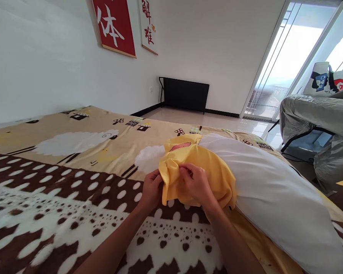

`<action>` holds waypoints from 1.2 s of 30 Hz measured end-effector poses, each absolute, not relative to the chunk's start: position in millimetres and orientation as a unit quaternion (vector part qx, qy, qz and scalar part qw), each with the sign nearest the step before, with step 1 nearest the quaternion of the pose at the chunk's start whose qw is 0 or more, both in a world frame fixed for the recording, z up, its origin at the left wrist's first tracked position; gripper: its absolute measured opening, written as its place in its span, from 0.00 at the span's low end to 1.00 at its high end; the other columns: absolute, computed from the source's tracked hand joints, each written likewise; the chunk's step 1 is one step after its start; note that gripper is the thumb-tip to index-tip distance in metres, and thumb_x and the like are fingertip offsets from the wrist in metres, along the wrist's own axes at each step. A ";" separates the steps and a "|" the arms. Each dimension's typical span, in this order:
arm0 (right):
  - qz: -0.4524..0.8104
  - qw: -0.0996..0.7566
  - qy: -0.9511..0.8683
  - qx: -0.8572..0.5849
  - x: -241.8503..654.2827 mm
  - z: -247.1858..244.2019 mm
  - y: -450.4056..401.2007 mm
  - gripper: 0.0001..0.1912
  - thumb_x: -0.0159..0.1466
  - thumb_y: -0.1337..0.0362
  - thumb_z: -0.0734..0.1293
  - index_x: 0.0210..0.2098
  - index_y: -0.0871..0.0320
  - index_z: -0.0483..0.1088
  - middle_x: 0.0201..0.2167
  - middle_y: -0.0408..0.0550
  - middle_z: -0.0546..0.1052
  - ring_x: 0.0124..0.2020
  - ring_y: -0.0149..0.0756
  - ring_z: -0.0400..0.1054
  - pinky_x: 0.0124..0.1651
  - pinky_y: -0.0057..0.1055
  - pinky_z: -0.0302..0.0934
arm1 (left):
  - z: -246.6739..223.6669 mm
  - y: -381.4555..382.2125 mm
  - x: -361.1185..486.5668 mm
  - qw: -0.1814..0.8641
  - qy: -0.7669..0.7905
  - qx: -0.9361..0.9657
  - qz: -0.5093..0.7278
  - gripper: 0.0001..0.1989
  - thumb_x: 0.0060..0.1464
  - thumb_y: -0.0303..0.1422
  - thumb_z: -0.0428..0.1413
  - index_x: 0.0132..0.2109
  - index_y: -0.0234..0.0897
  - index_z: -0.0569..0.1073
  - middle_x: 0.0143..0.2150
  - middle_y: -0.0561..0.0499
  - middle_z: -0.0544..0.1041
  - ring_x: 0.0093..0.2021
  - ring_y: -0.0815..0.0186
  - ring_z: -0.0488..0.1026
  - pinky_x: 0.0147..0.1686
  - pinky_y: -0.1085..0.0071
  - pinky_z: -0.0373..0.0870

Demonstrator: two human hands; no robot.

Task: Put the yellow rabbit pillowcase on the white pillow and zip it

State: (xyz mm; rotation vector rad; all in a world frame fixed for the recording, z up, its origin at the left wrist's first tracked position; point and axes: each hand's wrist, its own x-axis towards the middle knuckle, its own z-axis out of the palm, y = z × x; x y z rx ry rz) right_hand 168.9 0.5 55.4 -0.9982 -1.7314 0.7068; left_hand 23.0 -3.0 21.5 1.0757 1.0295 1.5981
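Left hand [152, 190] and right hand [196, 182] hold yellow cloth [217, 167] in closed pinches; cloth bunched about one end of white pillow [263, 171], on patterned blanket [60, 213]; apparent step: cover adjustment; next move likely needs even tension.

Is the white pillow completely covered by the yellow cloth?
No, the yellow cloth is bunched at one end, while most of the white pillow lies bare.
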 end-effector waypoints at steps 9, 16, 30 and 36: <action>0.314 0.523 -0.660 -0.439 160.3 38.3 12.1 0.08 0.59 0.61 0.63 0.27 0.58 0.71 0.25 0.44 0.75 0.27 0.33 0.67 0.32 0.27 0.60 | -10.5 10.8 20.6 0.473 0.413 0.494 0.602 0.16 0.45 0.42 0.59 0.27 0.31 0.74 0.24 0.51 0.69 0.26 0.69 0.63 0.27 0.74 0.62; 0.190 0.516 -0.680 -0.485 158.7 42.1 4.2 0.03 0.59 0.65 0.62 0.31 0.57 0.65 0.32 0.46 0.71 0.32 0.33 0.64 0.37 0.29 0.58 | -0.8 9.4 22.2 0.460 0.418 0.492 0.610 0.21 0.44 0.42 0.61 0.42 0.31 0.75 0.34 0.47 0.76 0.36 0.61 0.70 0.33 0.71 0.67; 0.350 0.470 -0.673 -0.451 148.1 27.4 8.5 0.07 0.54 0.64 0.64 0.22 0.58 0.65 0.22 0.41 0.71 0.24 0.29 0.61 0.27 0.25 0.56 | 5.6 6.6 26.8 0.417 0.440 0.531 0.592 0.23 0.50 0.46 0.55 0.44 0.31 0.72 0.39 0.45 0.76 0.38 0.61 0.71 0.37 0.70 0.69; 0.333 0.484 -0.671 -0.452 149.4 26.0 9.6 0.08 0.57 0.61 0.64 0.25 0.59 0.66 0.22 0.42 0.71 0.24 0.30 0.62 0.29 0.27 0.56 | 3.4 10.6 21.8 0.436 0.394 0.552 0.592 0.22 0.49 0.42 0.57 0.47 0.32 0.72 0.44 0.45 0.75 0.42 0.60 0.71 0.42 0.69 0.68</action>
